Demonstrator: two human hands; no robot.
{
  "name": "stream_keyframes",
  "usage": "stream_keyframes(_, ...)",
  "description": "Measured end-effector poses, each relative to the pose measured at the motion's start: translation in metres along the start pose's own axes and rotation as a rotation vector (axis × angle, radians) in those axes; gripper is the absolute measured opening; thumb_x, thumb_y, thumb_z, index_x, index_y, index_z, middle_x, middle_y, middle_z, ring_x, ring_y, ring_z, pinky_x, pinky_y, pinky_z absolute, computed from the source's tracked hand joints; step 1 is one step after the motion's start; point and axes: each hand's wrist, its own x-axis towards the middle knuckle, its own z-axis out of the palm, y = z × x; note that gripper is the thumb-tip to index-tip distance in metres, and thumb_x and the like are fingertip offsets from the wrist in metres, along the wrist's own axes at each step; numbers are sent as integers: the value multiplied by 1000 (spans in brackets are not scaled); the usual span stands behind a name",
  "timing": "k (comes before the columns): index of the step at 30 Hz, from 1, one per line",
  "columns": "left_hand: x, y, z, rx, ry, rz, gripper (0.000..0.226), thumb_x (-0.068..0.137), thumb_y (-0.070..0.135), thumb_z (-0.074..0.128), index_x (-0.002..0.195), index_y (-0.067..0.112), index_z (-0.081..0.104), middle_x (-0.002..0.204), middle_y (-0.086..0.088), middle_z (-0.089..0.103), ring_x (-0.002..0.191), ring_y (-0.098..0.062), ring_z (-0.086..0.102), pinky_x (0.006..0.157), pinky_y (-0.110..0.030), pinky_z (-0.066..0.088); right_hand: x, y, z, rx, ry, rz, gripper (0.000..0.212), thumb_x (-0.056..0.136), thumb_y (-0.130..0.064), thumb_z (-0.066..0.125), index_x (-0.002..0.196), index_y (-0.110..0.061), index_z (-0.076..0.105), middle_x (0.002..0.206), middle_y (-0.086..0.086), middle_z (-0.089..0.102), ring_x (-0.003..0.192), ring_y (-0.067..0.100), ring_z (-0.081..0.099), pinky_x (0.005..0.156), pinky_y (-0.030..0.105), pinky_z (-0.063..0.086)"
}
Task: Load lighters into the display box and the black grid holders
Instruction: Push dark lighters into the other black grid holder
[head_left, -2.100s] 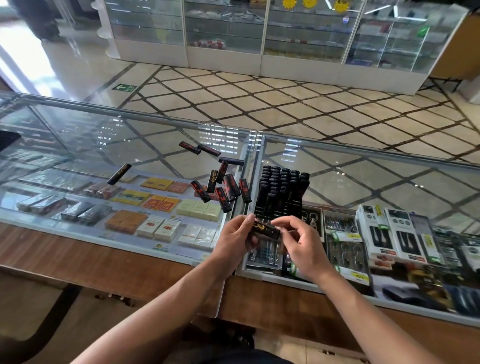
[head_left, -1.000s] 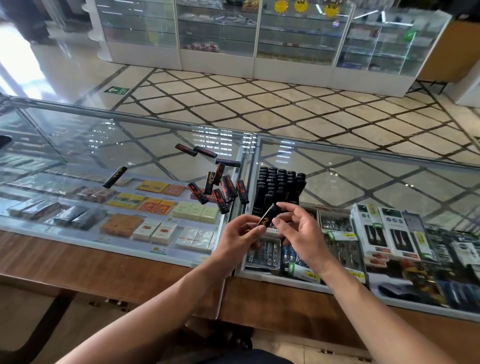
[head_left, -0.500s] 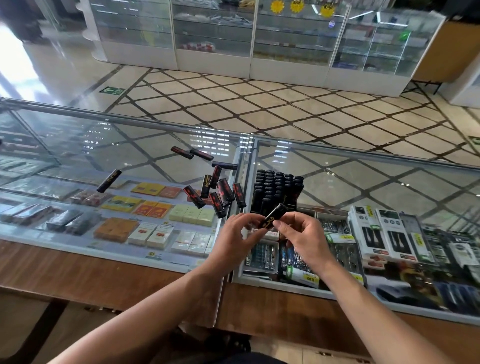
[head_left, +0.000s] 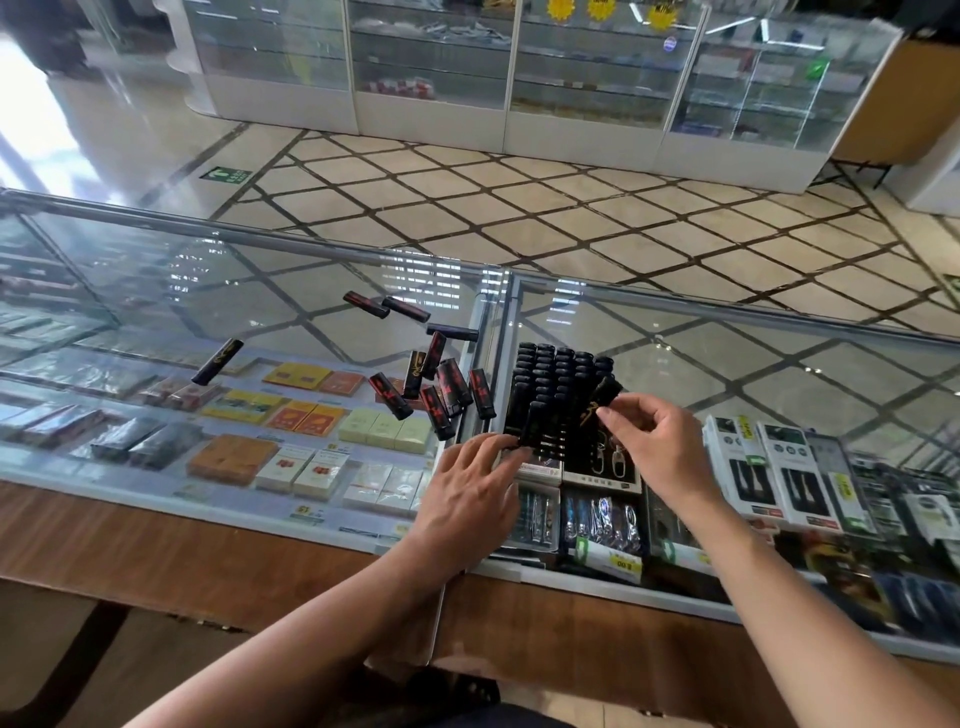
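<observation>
A black grid holder (head_left: 540, 415) packed with several upright black lighters stands on the glass counter, just right of the seam. My right hand (head_left: 649, 441) pinches one black lighter with gold print (head_left: 602, 397), tilted, over the holder's right side. My left hand (head_left: 472, 488) lies with fingers spread, fingertips touching the holder's near left corner. Loose black-and-red lighters (head_left: 439, 389) lie scattered on the glass left of the holder. A single lighter (head_left: 218, 361) rests farther left, and two more (head_left: 387, 306) lie near the back.
The glass counter (head_left: 727, 364) has a wooden front edge (head_left: 208, 540). Under the glass lie cigarette packs (head_left: 306, 415) on the left and boxed goods (head_left: 779, 467) on the right. Display cabinets (head_left: 519, 78) stand across the tiled floor.
My left hand let go of the lighter and dropped to the holder's near corner. My right hand carried the lighter up and right over the holder.
</observation>
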Motion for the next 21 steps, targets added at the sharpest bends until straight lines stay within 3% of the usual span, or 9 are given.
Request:
stream_keyframes(4,0,0,-1,-3,-11,-15,52,98,37,47,150,30,43,151,6,45,140,-14,40,114,-38,36,15,10,1,-221,44,-90,13,90,-25,77,103,-22,76,83,-14,73,70,2,68,61,21,58)
stream_keyframes(8,0,1,-3,-4,-24,-17,52,98,36,45,150,30,42,151,6,44,141,-14,39,115,-39,35,23,20,11,-330,33,-159,19,90,-29,77,107,-20,78,78,-11,73,50,0,60,43,12,42)
stream_keyframes(10,0,2,-3,-2,-33,-23,53,99,37,45,151,30,40,152,6,43,141,-13,39,116,-39,35,25,22,15,-356,26,-183,24,90,-34,75,108,-20,78,77,-10,74,50,1,59,43,14,44)
stream_keyframes(14,0,2,-3,-3,-42,-33,53,99,37,46,151,30,40,152,6,43,142,-13,38,115,-39,36,27,26,18,-417,18,-208,30,90,-40,70,112,-21,78,80,-8,76,53,7,63,45,37,55)
stream_keyframes(18,1,1,-3,-10,-42,-38,53,98,37,46,151,30,40,152,7,43,142,-13,38,116,-39,35,29,31,19,-453,28,-218,27,91,-37,73,112,-20,78,78,-6,76,52,9,63,44,38,54)
stream_keyframes(21,0,1,-2,-8,-41,-38,54,98,37,47,151,30,40,152,7,43,142,-13,37,116,-39,35,28,33,19,-455,25,-234,28,92,-38,72,112,-19,78,79,-6,76,52,6,62,43,31,52)
